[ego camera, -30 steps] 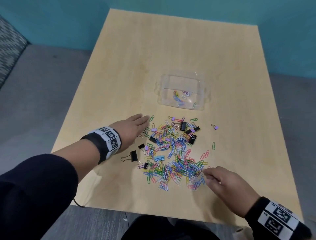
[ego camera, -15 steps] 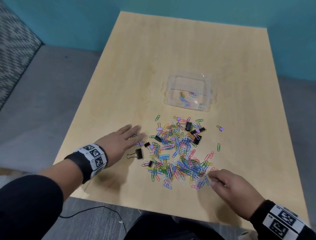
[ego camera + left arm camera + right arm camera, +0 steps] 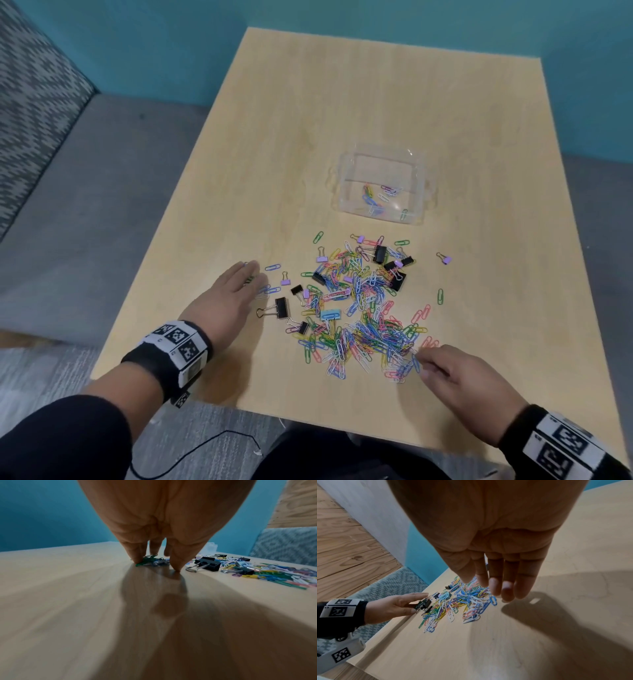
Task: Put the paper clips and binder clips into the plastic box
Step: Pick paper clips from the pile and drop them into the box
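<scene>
Left hand [image 3: 228, 295]: fingers flat, pressing stray clips [image 3: 270, 290] on tabletop [image 3: 342, 102]. Right hand [image 3: 459, 378]: fingers loosely curled, empty, touching pile [image 3: 359, 308] edge. Advice: rake strays pileward, scoop toward box [image 3: 382, 186].

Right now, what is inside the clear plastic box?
The plastic box holds a few coloured paper clips at its near side. No binder clip shows inside it. Glare on the clear wall may hide small pieces.

- paper clips [image 3: 363, 329]: mixed blue, green, yellow, pink, white
- binder clips [image 3: 282, 307]: mostly black, some lilac, one light blue
- plastic box [image 3: 416, 192]: see-through clear
- bench [image 3: 376, 113]: pale wood grain
- wall [image 3: 137, 44]: teal
- wristbands [image 3: 176, 346]: black with black-and-white square markers
</scene>
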`<action>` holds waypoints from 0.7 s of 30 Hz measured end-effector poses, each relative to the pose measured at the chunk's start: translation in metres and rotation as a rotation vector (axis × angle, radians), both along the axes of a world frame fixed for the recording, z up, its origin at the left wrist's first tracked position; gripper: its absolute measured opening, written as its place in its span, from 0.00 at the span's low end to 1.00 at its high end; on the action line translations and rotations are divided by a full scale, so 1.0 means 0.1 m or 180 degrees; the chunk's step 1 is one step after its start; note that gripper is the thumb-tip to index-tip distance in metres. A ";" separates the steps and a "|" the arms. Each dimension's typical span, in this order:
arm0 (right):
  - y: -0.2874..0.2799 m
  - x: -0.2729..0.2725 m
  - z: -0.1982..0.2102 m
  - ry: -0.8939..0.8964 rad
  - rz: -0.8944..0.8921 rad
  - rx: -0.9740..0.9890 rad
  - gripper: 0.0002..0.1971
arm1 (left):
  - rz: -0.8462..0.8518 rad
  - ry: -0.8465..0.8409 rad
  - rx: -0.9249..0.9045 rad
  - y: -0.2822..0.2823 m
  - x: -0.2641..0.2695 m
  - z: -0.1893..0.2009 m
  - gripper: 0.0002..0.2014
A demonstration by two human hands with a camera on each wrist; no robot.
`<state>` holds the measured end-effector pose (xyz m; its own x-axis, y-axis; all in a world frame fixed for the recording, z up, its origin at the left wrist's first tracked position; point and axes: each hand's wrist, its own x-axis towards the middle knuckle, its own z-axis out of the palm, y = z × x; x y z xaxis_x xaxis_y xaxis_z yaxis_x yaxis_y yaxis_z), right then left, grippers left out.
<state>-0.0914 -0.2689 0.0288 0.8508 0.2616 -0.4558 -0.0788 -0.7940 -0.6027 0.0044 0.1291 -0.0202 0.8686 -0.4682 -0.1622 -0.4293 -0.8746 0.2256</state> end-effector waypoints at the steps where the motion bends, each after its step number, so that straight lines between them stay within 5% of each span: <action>1: 0.00 0.00 0.00 0.0012 0.0002 -0.0005 0.14 | 0.0201 0.0058 -0.0092 -0.01 -0.01 0.02 0.32; 4: 0.01 0.02 0.00 0.0016 0.0057 -0.0030 0.15 | 0.0460 0.0273 -0.0183 -0.09 0.10 0.06 0.34; 7: 0.02 0.05 0.01 -0.0043 0.0105 -0.0061 0.16 | -0.0046 0.0365 0.0193 -0.13 0.22 -0.02 0.32; 14: -0.03 0.01 0.06 -0.0002 0.0022 -0.0016 0.16 | -0.0914 -0.0190 0.0648 0.00 0.06 -0.15 0.42; 21: -0.05 -0.03 0.02 0.0105 -0.0016 -0.0132 0.05 | -0.0882 -0.0238 0.1061 0.12 -0.15 -0.13 0.29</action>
